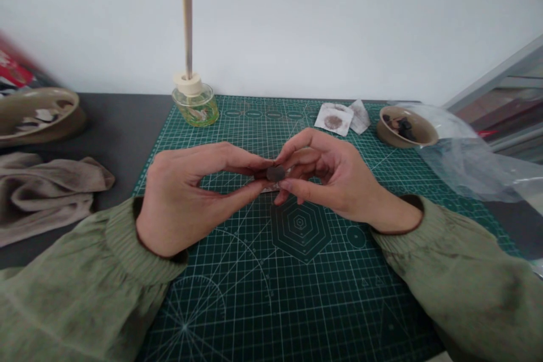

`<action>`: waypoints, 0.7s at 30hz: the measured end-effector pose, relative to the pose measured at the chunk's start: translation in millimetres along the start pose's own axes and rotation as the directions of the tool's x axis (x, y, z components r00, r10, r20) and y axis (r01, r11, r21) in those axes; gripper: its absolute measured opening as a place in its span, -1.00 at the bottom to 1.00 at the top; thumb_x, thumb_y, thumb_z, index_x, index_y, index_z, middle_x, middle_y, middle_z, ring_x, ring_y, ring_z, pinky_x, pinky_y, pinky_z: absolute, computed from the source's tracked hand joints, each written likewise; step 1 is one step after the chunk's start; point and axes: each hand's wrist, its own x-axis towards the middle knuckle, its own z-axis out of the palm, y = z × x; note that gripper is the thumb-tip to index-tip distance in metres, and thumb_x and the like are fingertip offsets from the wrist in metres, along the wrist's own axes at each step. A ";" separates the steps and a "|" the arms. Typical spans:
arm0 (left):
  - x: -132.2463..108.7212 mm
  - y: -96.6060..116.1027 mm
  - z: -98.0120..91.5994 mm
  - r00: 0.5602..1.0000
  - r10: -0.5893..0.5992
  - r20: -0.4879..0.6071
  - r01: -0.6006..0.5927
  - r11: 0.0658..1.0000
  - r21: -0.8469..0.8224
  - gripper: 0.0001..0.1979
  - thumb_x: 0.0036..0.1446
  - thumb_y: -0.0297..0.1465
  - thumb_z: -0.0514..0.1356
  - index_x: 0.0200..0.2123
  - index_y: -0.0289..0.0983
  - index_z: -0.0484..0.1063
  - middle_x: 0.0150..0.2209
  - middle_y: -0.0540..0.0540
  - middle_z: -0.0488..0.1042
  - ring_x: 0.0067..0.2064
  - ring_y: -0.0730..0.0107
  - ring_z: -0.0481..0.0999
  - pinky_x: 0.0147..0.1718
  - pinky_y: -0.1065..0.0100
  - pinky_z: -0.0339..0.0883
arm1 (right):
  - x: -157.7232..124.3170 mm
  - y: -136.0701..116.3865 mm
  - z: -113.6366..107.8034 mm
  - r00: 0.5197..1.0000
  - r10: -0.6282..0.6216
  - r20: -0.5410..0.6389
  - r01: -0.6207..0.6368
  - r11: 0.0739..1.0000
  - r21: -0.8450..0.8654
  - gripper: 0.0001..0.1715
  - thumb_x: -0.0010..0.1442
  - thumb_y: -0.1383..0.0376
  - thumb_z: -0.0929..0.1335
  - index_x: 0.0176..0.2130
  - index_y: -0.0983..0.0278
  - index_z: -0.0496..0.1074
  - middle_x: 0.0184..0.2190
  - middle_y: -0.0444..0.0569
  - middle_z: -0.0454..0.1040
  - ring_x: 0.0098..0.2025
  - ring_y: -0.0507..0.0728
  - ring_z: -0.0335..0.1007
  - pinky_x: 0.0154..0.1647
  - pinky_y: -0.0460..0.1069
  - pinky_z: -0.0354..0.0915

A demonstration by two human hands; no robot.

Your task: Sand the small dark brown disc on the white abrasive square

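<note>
Small dark round piece: pinched at fingertips of left hand and right hand, thumbs and forefingers nearly together, above green cutting mat. Beyond: reed diffuser, left; white packet and bowl, right.

This place is looking like a craft corner in a home: a gridded green cutting mat is covering much of a dark tabletop, 2 brown bowls are holding small pieces, and a reed diffuser is standing before a plain white wall.
</note>
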 end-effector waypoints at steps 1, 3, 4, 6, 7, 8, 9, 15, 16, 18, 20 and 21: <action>0.3 1.6 -0.5 1.000 -0.003 0.010 0.003 1.000 0.003 -0.97 0.67 -0.24 0.52 0.08 0.05 0.81 -0.02 0.08 0.94 -0.15 0.19 0.94 -0.06 0.11 0.93 | -0.3 1.1 -0.7 1.000 -0.012 0.005 0.012 1.000 0.010 -0.45 0.35 0.39 0.83 0.15 0.19 0.66 -0.09 -0.10 0.88 -0.13 0.17 0.98 -0.20 -0.08 0.76; 0.2 4.1 -1.6 1.000 -0.009 0.025 0.008 1.000 0.010 -0.96 0.67 -0.29 0.52 0.07 0.03 0.81 0.00 0.09 0.93 -0.11 0.21 0.94 -0.01 0.13 0.93 | -0.4 3.3 -1.7 0.999 -0.037 0.015 0.037 0.999 0.027 -0.43 0.34 0.45 0.83 0.15 0.18 0.67 -0.09 -0.13 0.88 -0.12 0.14 0.99 -0.21 -0.12 0.73; 0.1 4.8 -2.1 1.000 -0.007 0.028 0.006 1.000 0.010 -0.96 0.67 -0.28 0.52 0.07 0.04 0.80 0.00 0.10 0.93 -0.11 0.21 0.94 0.00 0.14 0.93 | -0.3 4.3 -1.9 0.999 -0.042 0.016 0.041 0.999 0.027 -0.43 0.34 0.46 0.82 0.15 0.17 0.68 -0.10 -0.14 0.88 -0.13 0.13 0.99 -0.22 -0.13 0.71; 0.0 4.4 -3.0 0.999 -0.015 0.036 0.015 1.000 0.011 -0.96 0.68 -0.27 0.50 0.08 0.05 0.80 0.00 0.09 0.93 -0.11 0.20 0.95 0.01 0.12 0.94 | 0.0 5.5 -2.1 0.999 -0.044 0.007 0.044 0.999 0.000 -0.44 0.33 0.43 0.83 0.14 0.18 0.68 -0.10 -0.13 0.89 -0.14 0.14 0.98 -0.25 -0.13 0.69; 0.4 3.4 -3.2 0.999 -0.024 0.041 0.023 1.000 0.011 -0.96 0.68 -0.25 0.50 0.09 0.05 0.80 0.01 0.08 0.93 -0.10 0.18 0.94 0.02 0.11 0.94 | 0.2 5.7 -2.0 0.999 -0.046 -0.007 0.046 0.998 -0.034 -0.45 0.32 0.38 0.84 0.13 0.18 0.68 -0.10 -0.11 0.89 -0.15 0.15 0.97 -0.25 -0.10 0.70; 1.0 1.9 -3.4 0.998 -0.029 0.054 0.029 1.000 0.013 -0.95 0.69 -0.24 0.49 0.11 0.04 0.79 0.02 0.07 0.92 -0.09 0.17 0.94 0.03 0.10 0.94 | 0.4 5.6 -1.9 0.998 -0.052 -0.033 0.050 0.995 -0.082 -0.46 0.32 0.33 0.85 0.11 0.19 0.68 -0.10 -0.08 0.88 -0.16 0.16 0.95 -0.24 -0.08 0.71; 1.9 -0.3 -3.3 0.997 -0.029 0.075 0.027 0.999 0.018 -0.92 0.70 -0.21 0.48 0.14 0.03 0.78 0.04 0.04 0.92 -0.07 0.15 0.94 0.06 0.10 0.93 | 0.5 5.3 -1.8 0.995 -0.069 -0.069 0.059 0.988 -0.142 -0.47 0.31 0.28 0.85 0.09 0.19 0.68 -0.09 -0.06 0.88 -0.16 0.17 0.93 -0.22 -0.04 0.72; 4.7 -18.9 0.2 0.948 0.068 0.310 -0.107 0.988 0.110 -0.66 0.72 -0.19 0.34 0.38 -0.15 0.71 0.30 -0.24 0.85 0.29 -0.13 0.89 0.37 -0.10 0.84 | 2.0 0.5 -3.9 0.961 -0.231 -0.149 0.104 0.808 -0.579 -0.69 0.37 0.23 0.73 -0.03 0.17 0.67 -0.09 -0.04 0.82 -0.19 0.16 0.73 -0.21 0.05 0.64; 3.9 -21.8 0.9 0.937 0.066 0.344 -0.113 0.986 0.118 -0.66 0.71 -0.21 0.32 0.38 -0.12 0.72 0.33 -0.24 0.84 0.35 -0.17 0.87 0.42 -0.14 0.81 | 2.3 -0.1 -5.2 0.965 -0.234 -0.116 0.105 0.755 -0.647 -0.75 0.38 0.26 0.69 -0.03 0.17 0.67 -0.11 -0.05 0.81 -0.24 0.13 0.67 -0.23 0.05 0.59; 1.6 -26.7 2.2 0.922 0.049 0.384 -0.106 0.986 0.131 -0.67 0.69 -0.22 0.31 0.36 -0.05 0.74 0.36 -0.21 0.83 0.40 -0.20 0.84 0.48 -0.17 0.78 | 2.6 -0.3 -8.5 0.974 -0.222 -0.033 0.120 0.639 -0.760 -0.83 0.39 0.30 0.62 -0.03 0.20 0.69 -0.14 -0.06 0.80 -0.32 0.10 0.56 -0.25 0.06 0.49; -0.7 -30.0 3.0 0.917 0.035 0.398 -0.100 0.985 0.143 -0.66 0.69 -0.20 0.32 0.37 -0.02 0.76 0.40 -0.19 0.82 0.42 -0.21 0.84 0.49 -0.18 0.78 | 2.5 0.2 -11.7 0.983 -0.178 0.033 0.125 0.539 -0.833 -0.81 0.38 0.32 0.57 0.00 0.24 0.73 -0.15 -0.04 0.79 -0.33 0.09 0.51 -0.24 0.06 0.41; -1.6 -31.0 3.3 0.916 0.036 0.398 -0.102 0.984 0.146 -0.66 0.70 -0.20 0.32 0.38 -0.02 0.76 0.41 -0.19 0.82 0.42 -0.22 0.84 0.49 -0.19 0.78 | 2.3 0.5 -13.0 0.987 -0.154 0.048 0.120 0.504 -0.855 -0.79 0.38 0.32 0.57 0.01 0.26 0.74 -0.15 -0.03 0.79 -0.32 0.10 0.51 -0.22 0.06 0.38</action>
